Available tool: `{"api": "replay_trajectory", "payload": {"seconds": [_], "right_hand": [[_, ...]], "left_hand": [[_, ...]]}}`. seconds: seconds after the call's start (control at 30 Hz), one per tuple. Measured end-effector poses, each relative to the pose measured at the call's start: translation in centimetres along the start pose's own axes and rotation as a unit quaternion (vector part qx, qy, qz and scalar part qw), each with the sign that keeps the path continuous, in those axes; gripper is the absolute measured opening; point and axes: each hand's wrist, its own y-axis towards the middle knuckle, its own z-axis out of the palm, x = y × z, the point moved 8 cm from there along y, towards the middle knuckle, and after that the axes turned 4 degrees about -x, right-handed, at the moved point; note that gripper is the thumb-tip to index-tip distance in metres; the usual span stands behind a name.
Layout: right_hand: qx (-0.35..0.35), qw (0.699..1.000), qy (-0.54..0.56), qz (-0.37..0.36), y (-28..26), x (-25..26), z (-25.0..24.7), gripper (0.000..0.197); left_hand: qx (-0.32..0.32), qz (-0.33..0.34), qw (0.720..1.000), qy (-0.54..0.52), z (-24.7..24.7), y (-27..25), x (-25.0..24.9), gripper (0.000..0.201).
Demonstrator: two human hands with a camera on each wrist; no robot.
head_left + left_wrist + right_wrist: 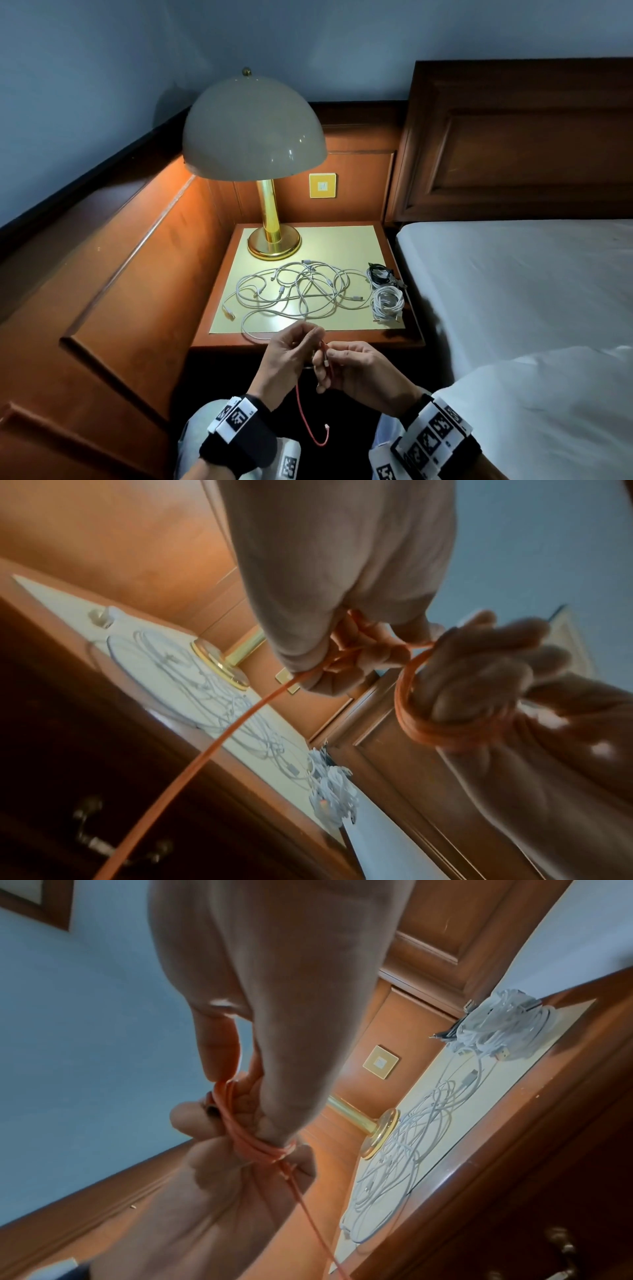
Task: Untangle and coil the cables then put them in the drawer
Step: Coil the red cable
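Both my hands are up in front of the nightstand point(308, 337), working one red cable point(301, 407). My right hand point(363, 371) has its fingers curled with several turns of the red cable looped round them, the thumb pressing the loops in place. My left hand point(291, 356) is closed too, pinching the same cable between thumb and fingertips just at 9 o'clock of the right. Below my hands the loose tail of the cable hangs toward 6 o'clock and curls up at its white plug. On the pale top of the nightstand, a tangle of white cables point(294, 291) sprawls across the middle. At 3 o'clock of that tangle, near the bed point(513, 274), sits a coiled white cable point(388, 301), and just beyond it at 12 o'clock a coiled black cable point(379, 274). A lit lamp point(253, 137) with a brass base stands at the far left of the top. From my left wrist the drawer handle point(103, 837) shows on the dark front below, blurred.
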Motion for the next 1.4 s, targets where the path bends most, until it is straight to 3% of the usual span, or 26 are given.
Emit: {"api": "replay_trajectory", "payload": {"seconds": [0.1,0.23,0.37,0.47,0.57,0.67,0.83,0.9,0.97,1.07,1.2,1.3,1.4], "right_hand": [[0.007,0.999,0.037,-0.016,0.1,0.7,0.7,0.023],[0.007,0.996,0.077,-0.042,0.6,2.1,1.2,0.023],[-0.016,0.994,0.05,-0.1,1.2,4.6,1.2,0.024],[-0.094,0.981,-0.053,-0.159,1.4,6.5,0.3,0.022],[-0.156,0.94,-0.211,-0.219,1.4,7.8,-0.4,0.018],[-0.178,0.896,-0.326,-0.245,1.4,8.3,-0.6,0.014],[-0.169,0.774,-0.545,-0.275,1.6,8.1,-1.3,0.015],[-0.157,0.745,-0.591,-0.268,1.6,7.3,-1.7,0.007],[-0.144,0.733,-0.617,-0.247,1.7,6.4,-2.2,0.012],[-0.122,0.758,-0.601,-0.223,1.6,5.5,-2.4,0.016],[-0.127,0.839,-0.515,-0.12,1.6,4.2,-3.1,0.02],[-0.105,0.914,-0.389,-0.046,1.5,2.9,-3.0,0.027],[-0.073,0.936,-0.345,-0.016,1.2,2.4,-2.5,0.029]], "left_hand": [[-0.03,0.018,0.999,-0.021,0.1,0.1,0.5,0.027],[-0.064,0.058,0.996,0.034,-0.8,0.2,1.7,0.026],[-0.036,0.068,0.987,0.142,-0.7,-0.1,2.7,0.026],[0.0,0.078,0.976,0.201,0.3,-0.5,2.5,0.023],[-0.011,0.088,0.966,0.242,0.0,-0.3,2.3,0.017],[-0.017,0.136,0.938,0.319,-0.2,-0.4,1.1,0.013],[-0.032,0.238,0.867,0.436,-0.6,-0.5,-1.2,0.009],[-0.038,0.259,0.854,0.45,-0.8,-0.3,-1.8,0.007],[-0.043,0.274,0.843,0.461,-1.2,0.1,-2.4,0.012],[-0.052,0.295,0.829,0.472,-1.6,0.4,-3.3,0.02],[-0.038,0.319,0.825,0.466,-1.2,0.2,-4.1,0.017],[-0.03,0.309,0.84,0.445,-1.6,0.7,-4.2,0.031],[-0.039,0.266,0.864,0.426,-2.1,1.1,-3.8,0.016]]}}
